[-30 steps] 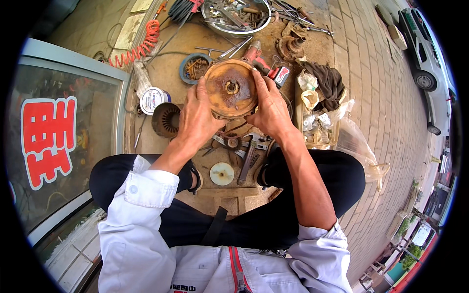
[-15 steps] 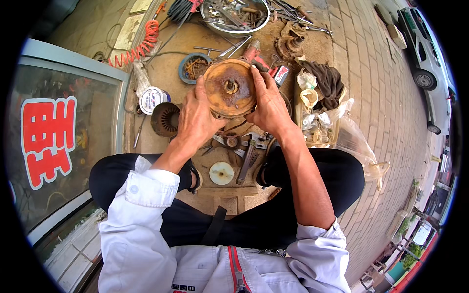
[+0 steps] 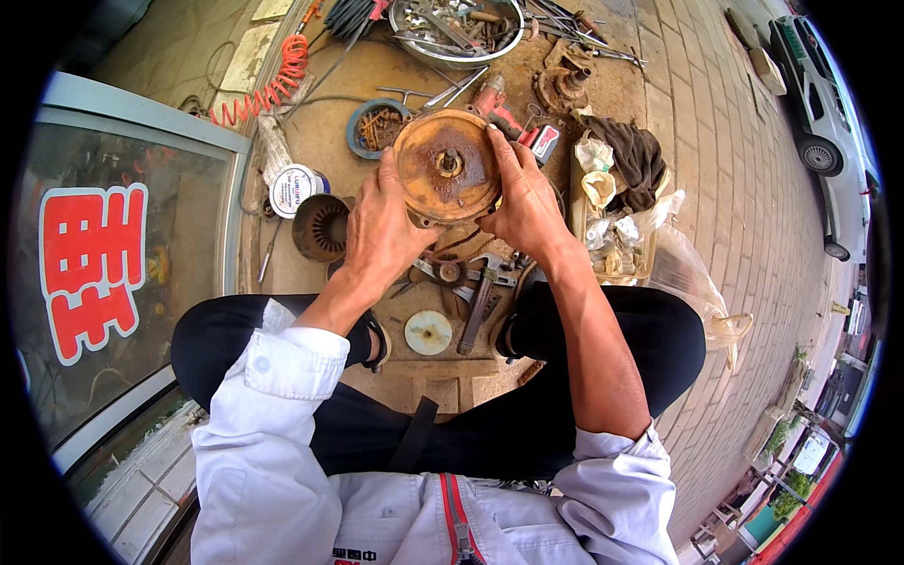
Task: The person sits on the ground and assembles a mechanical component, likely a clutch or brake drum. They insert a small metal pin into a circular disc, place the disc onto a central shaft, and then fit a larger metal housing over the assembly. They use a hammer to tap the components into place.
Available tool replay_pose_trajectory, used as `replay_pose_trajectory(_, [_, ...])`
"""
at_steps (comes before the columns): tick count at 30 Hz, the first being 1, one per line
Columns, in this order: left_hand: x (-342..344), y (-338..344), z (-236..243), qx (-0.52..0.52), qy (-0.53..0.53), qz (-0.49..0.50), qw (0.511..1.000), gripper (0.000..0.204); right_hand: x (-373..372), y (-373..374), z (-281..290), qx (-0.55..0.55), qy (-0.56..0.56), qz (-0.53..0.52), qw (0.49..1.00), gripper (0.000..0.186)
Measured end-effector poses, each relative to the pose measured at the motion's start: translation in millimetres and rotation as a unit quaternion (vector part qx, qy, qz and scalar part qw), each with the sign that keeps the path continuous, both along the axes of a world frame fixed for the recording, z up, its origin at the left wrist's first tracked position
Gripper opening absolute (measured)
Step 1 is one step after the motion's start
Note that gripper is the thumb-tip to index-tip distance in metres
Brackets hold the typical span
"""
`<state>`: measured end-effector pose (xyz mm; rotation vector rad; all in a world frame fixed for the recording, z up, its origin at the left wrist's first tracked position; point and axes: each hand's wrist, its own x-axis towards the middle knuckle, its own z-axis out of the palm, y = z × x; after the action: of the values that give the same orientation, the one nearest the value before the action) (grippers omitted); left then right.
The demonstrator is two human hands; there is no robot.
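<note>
A rusty, round metal housing (image 3: 448, 193) with a short shaft at its centre is held up between both hands, its brown-stained face toward me. On its left rim my left hand (image 3: 384, 221) is closed, with the thumb underneath hidden in part. My right hand (image 3: 524, 202) grips the opposite rim, index finger stretched along the edge. Below the housing lie an adjustable wrench (image 3: 480, 299) and a pale round disc (image 3: 428, 332). Close to the left hand stands a dark slotted ring-shaped core (image 3: 320, 228), tilted so its hollow shows.
Behind the housing are a blue-rimmed dish of screws (image 3: 377, 128), a red power tool (image 3: 499, 108) and a metal basin (image 3: 459, 63) of tools. A white tub (image 3: 297, 191) stands left, near a glass door (image 3: 132, 264). At right is a box (image 3: 617, 280) with rags and plastic bags.
Almost nothing differs. The view has shifted very slightly, and both hands keep the housing in the same hold.
</note>
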<state>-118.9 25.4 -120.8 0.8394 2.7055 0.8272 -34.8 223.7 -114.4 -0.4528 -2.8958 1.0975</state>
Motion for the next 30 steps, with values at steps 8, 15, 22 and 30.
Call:
replay_pose_trajectory(8, [-0.5,0.7,1.9,0.013,-0.006,-0.001,1.000,0.119,3.1,1.1,-0.7,-0.002,0.007,0.000,1.000,0.119])
replay_pose_trajectory(15, [1.6,-0.5,2.1,0.008,-0.005,0.005,1.000,0.119,2.6,3.0,-2.7,0.002,0.003,0.012,1.000,0.119])
replay_pose_trajectory(22, [1.6,0.4,5.4,0.000,-0.024,0.005,1.000,0.120,2.7,2.4,-4.7,-0.002,0.006,-0.002,1.000,0.120])
replay_pose_trajectory(30, [-1.9,-2.3,0.9,-0.001,-0.022,0.003,1.000,0.120,3.4,-0.1,-8.8,-0.002,0.013,-0.012,1.000,0.121])
